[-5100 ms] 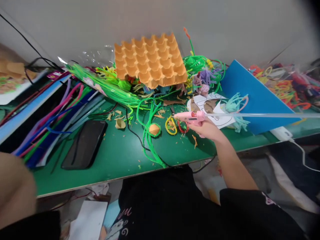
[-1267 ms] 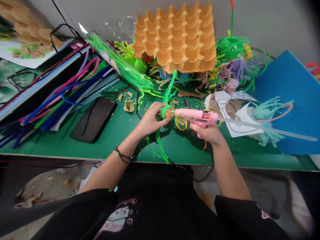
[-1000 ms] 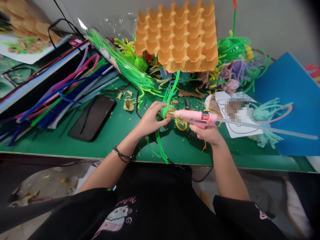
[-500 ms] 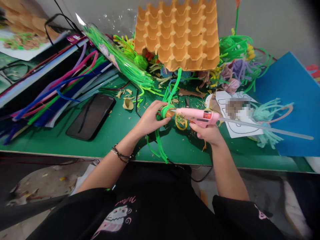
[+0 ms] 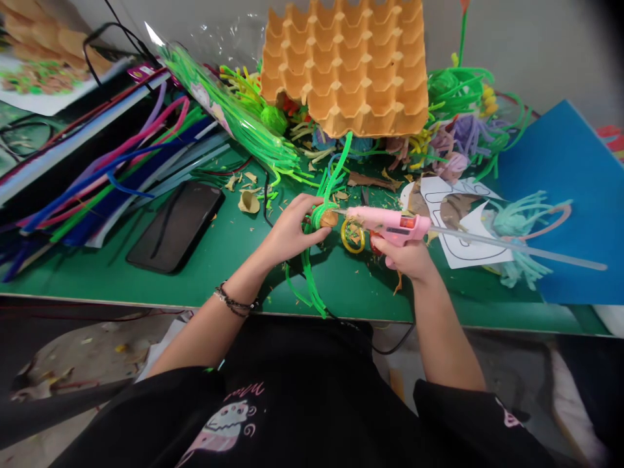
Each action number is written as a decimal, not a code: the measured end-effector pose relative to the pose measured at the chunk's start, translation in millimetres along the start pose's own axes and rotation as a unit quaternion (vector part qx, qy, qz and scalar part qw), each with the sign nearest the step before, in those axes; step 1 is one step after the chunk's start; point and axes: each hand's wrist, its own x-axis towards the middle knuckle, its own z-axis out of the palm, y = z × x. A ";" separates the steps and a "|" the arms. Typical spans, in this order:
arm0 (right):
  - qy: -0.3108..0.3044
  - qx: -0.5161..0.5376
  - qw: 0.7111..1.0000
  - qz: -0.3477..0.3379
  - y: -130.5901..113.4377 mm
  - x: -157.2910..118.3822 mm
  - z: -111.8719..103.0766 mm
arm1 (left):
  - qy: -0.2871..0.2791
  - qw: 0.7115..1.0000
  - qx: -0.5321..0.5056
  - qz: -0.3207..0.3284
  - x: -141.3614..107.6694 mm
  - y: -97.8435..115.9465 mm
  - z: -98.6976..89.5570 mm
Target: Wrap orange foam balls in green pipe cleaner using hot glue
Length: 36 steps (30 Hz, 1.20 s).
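Note:
My left hand (image 5: 291,233) is closed around a small brown cup-like piece (image 5: 328,219) wrapped with green pipe cleaners (image 5: 320,211). Green strands stick up and hang below the fingers. My right hand (image 5: 408,257) grips a pink glue gun (image 5: 387,222), its nozzle pointing left, close to the brown piece. Whether the nozzle touches it I cannot tell. A long translucent glue stick (image 5: 526,249) extends from the gun's back. Below the barrel lie yellow-handled scissors (image 5: 353,236), partly hidden.
An orange egg tray (image 5: 346,65) leans at the back over coloured bundles. A black phone (image 5: 175,226) and pipe cleaners (image 5: 121,153) lie left on the green table (image 5: 234,273). Right are a cut white paper (image 5: 480,253), a teal yarn piece (image 5: 521,218) and a blue sheet (image 5: 560,169).
The glue gun has shifted slightly right, away from the brown piece. That piece now shows its rounded end more fully in my left hand.

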 end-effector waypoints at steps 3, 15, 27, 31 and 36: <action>-0.016 0.001 1.000 -0.017 -3.0 0.0 -1.2 | 0.002 1.000 0.002 0.001 -0.2 0.1 -0.1; -0.053 0.013 0.998 0.015 -3.8 -0.2 -3.8 | 0.028 0.999 0.014 0.013 -0.2 2.9 -0.5; -0.074 -0.011 0.997 0.035 2.5 1.2 -6.3 | 0.029 0.999 0.010 0.017 -0.6 2.7 -1.1; -0.066 -0.006 0.997 0.045 8.2 1.3 -6.5 | 0.033 0.999 0.009 0.019 -0.4 2.7 -1.2; -0.072 0.008 0.996 0.049 6.5 1.2 -7.0 | 0.037 0.999 0.011 0.016 -0.4 3.0 -1.6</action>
